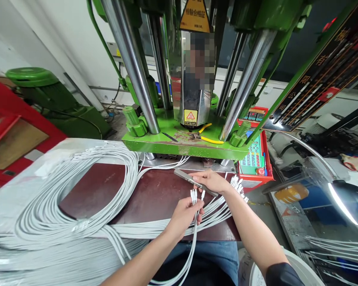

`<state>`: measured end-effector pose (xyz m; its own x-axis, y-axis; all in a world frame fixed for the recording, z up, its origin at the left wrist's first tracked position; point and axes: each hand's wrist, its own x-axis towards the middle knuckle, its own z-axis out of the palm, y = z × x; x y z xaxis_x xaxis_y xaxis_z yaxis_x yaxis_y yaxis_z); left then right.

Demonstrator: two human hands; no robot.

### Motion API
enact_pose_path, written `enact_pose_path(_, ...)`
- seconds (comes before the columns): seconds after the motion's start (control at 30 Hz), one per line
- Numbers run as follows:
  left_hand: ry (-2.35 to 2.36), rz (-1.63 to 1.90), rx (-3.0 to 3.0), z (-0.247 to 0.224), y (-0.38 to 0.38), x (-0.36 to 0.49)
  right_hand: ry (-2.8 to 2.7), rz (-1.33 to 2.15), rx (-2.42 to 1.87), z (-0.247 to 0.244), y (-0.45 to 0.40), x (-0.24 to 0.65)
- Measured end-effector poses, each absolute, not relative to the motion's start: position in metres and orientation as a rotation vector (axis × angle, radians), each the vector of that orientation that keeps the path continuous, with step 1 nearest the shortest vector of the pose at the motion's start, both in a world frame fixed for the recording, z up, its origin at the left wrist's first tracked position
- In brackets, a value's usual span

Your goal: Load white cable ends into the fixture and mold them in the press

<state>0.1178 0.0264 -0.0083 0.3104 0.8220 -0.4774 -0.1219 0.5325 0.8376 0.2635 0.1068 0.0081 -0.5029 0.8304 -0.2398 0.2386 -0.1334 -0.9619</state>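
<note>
My left hand [187, 214] is closed around a few white cables [193, 234], whose white connector ends [193, 195] stick up above the fingers. Just above it, my right hand [209, 182] grips a flat grey metal bar [183, 176], which slants down to the right close to those connectors. Whether bar and connectors touch I cannot tell. Behind and below the right wrist lies a bundle of white cables with several connector ends [237, 186]. More cables run left along the brown tabletop [155, 190] into a large coil [77, 222].
A green press [185, 149] stands ahead, with yellow-handled pliers [210, 140] and a thin dark blade-like tool [169, 137] on its platform. At right are a control panel [252, 157] and a lit lamp [343, 202]. A white bucket [282, 270] stands below right.
</note>
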Motion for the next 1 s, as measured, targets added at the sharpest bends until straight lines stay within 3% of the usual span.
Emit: enact_pose_path(1.0, 0.994, 0.851, 0.574, -0.010, 0.029, 0.107, -1.825, 1.563, -1.204, 0.006, 0.110, 0.269)
